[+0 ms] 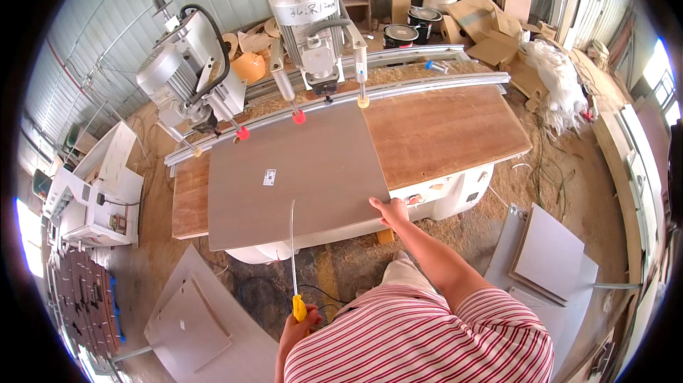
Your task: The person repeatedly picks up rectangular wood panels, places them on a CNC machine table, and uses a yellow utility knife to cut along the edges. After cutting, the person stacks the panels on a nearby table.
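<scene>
A grey-brown flat panel [320, 169] with a small white label lies on the wooden table of a drilling machine. My right hand [391, 212] grips its near right corner, thumb on top and fingers curled at the edge. Low in the view, my left hand [302, 320] is closed around the yellow handle of an air blow gun [299, 307]. The gun's long thin metal tube points away from me, its bent tip over the panel's near part. Above the far edge stand two drill motors [308, 17] with clamp rods ending in red and yellow pads.
Stacked panels lean low at left [186, 326] and right [548, 251]. A white machine [92, 198] stands at far left. Cardboard boxes [491, 27], paint buckets [400, 34] and plastic wrap [558, 77] lie behind. Cables and sawdust cover the floor at right.
</scene>
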### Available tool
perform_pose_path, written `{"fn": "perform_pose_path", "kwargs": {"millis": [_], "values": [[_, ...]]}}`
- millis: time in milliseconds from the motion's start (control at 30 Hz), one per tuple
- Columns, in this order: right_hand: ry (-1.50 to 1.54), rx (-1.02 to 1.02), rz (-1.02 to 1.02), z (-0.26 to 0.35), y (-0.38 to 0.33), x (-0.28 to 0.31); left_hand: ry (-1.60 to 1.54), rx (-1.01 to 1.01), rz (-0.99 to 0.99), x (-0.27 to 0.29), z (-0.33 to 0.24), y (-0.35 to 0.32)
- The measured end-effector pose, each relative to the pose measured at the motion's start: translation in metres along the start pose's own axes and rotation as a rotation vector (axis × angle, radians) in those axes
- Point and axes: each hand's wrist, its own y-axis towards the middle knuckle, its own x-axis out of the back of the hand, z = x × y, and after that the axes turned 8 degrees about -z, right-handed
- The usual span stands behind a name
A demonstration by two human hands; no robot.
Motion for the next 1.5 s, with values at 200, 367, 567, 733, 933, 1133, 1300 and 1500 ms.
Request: {"fn": "perform_pose_path", "kwargs": {"millis": [200, 367, 567, 733, 933, 1133, 1300, 1500], "values": [[0.011, -0.018, -0.032, 0.012, -0.016, 0.001, 0.106, -0.078, 0.001, 0.004, -0.006, -0.001], [-0.005, -0.01, -0.022, 0.006, -0.01, 0.002, 0.161, -0.161, -0.031, 0.002, -0.02, -0.012], [-0.005, 0.002, -0.026, 0.004, -0.007, 0.001, 0.247, -0.19, -0.063, 0.003, -0.026, -0.021], [-0.002, -0.019, 0.022, 0.006, -0.007, 0.004, 0.226, -0.207, -0.059, 0.002, -0.021, -0.017], [0.004, -0.018, 0.069, 0.007, -0.004, 0.005, 0.208, -0.174, -0.1, -0.009, -0.02, -0.017], [0.222, -0.016, 0.192, -0.026, 0.027, 0.008, 0.215, -0.147, -0.141, -0.016, -0.01, -0.018], [0.28, -0.007, 0.281, -0.038, 0.038, 0.024, -0.067, -0.042, -0.274, -0.016, -0.014, -0.032], [0.382, -0.043, 0.439, -0.049, 0.05, 0.03, -0.083, 0.019, -0.122, -0.006, 0.011, -0.036]]}}
